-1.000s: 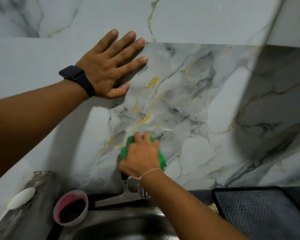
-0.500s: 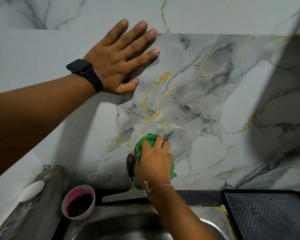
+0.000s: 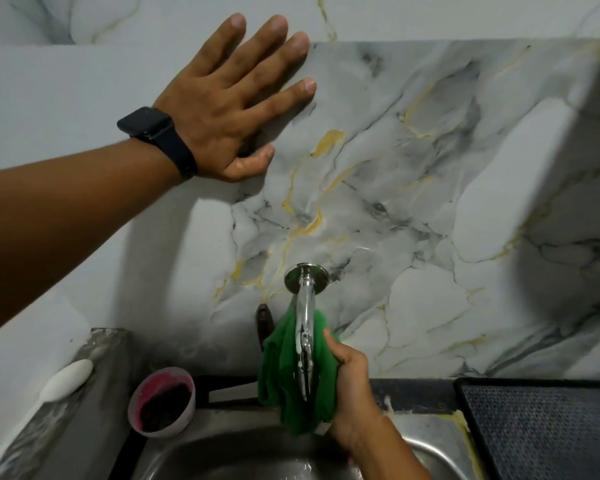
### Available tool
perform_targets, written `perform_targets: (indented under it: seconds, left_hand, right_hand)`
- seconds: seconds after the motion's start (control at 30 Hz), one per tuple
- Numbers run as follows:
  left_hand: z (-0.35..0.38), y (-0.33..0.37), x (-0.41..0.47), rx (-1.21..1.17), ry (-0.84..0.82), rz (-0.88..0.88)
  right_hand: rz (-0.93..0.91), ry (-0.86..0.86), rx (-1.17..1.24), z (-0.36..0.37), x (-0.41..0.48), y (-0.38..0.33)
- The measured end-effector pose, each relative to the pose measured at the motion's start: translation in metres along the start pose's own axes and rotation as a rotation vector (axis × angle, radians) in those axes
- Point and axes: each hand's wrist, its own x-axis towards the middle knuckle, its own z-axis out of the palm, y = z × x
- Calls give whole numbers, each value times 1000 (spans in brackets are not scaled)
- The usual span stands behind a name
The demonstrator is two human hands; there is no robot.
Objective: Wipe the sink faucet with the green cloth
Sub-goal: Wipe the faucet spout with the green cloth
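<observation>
Marble wall [image 3: 430,168] takes the flat, open left hand [image 3: 229,98], far above the work. Chrome faucet [image 3: 305,317] runs from its wall flange down toward the steel sink [image 3: 430,448]; the right hand [image 3: 352,379] clasps the green cloth [image 3: 284,372] around the spout's lower length, so strokes should follow that axis.

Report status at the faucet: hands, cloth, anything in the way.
Left hand flat on the marble wall, empty. Right hand holds the green cloth under the chrome faucet. Pink cup left of it, apart.
</observation>
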Motion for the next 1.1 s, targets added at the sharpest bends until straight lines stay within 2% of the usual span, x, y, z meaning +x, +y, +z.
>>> perform_targets:
  seconds: [0.07,0.13,0.3,0.4,0.57,0.7,0.87,0.93,1.0,1.07,1.1]
  left_hand:
    - [2,-1,0,5,-2,3]
    - [1,-1,0,21,-14,8]
    - [2,-1,1,37,-17,18]
    - [4,-1,1,40,-2,2]
    - [7,-2,1,40,8,7]
    - [4,0,1,33,-5,11]
    - [-1,-1,0,36,1,2]
    - [-2,-1,-1,34,-9,7]
    - [-4,0,1,31,-11,0]
    - [-3,1,1,37,-5,-5]
    - [-3,0,1,42,-2,-3]
  right_hand:
    - [145,-88,53,3,17,-2]
    - [186,-140,76,8,28,3]
    - [133,-164,179,-8,21,20]
    - [135,-82,180,-19,11,27]
    - [153,-73,55,-6,40,-10]
    - [96,-12,90,17,62,-36]
    - [48,-31,101,-4,32,-4]
    - [-29,23,65,-16,9,14]
    - [-190,157,-82,-16,-7,28]
    - [-510,285,-421,-2,-25,40]
    - [-685,340,-676,5,-28,46]
